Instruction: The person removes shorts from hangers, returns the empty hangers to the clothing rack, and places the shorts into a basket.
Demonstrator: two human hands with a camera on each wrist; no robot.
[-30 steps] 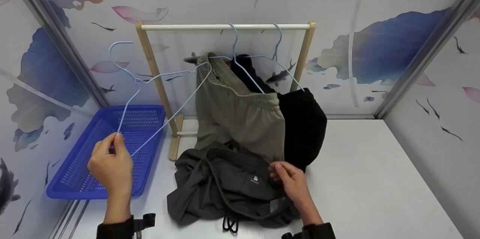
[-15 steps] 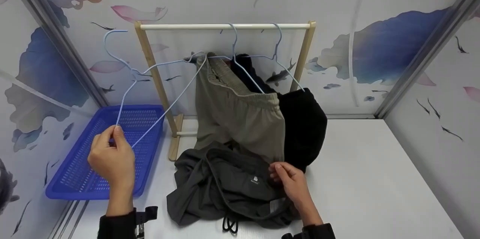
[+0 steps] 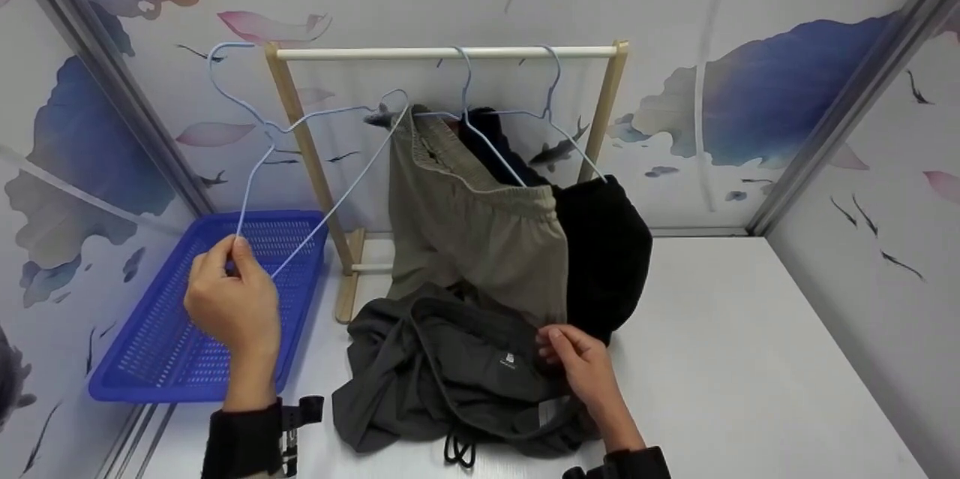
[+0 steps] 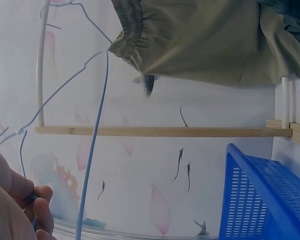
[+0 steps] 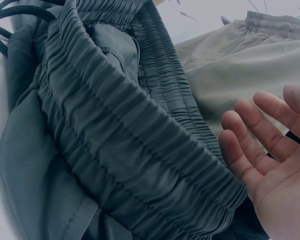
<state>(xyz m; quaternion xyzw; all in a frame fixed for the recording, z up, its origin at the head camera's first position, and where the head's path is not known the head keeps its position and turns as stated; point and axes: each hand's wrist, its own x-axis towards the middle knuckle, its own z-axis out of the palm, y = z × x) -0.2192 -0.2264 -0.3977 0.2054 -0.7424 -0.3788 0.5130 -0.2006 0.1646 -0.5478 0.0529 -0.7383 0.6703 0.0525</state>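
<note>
My left hand (image 3: 232,260) pinches the lower corner of a light blue wire hanger (image 3: 315,112) and holds it up over the blue basket. Its hook (image 3: 213,62) is just left of the rack's left post. In the left wrist view the hanger wire (image 4: 92,150) rises from my fingers (image 4: 32,197). My right hand (image 3: 553,344) rests on the dark grey shorts (image 3: 442,370) that lie crumpled on the table. In the right wrist view its fingers (image 5: 260,125) are relaxed beside the elastic waistband (image 5: 140,150), gripping nothing.
A wooden rack with a white rail (image 3: 450,53) carries khaki shorts (image 3: 480,239) and a black garment (image 3: 607,254) on two more blue hangers. A blue perforated basket (image 3: 172,336) sits at the left. Patterned walls close in the white table (image 3: 750,359).
My left hand has lifted the hanger and shifted it slightly right, so its hook now sits higher, near the rail's left end. My right hand has stayed on the grey shorts.
</note>
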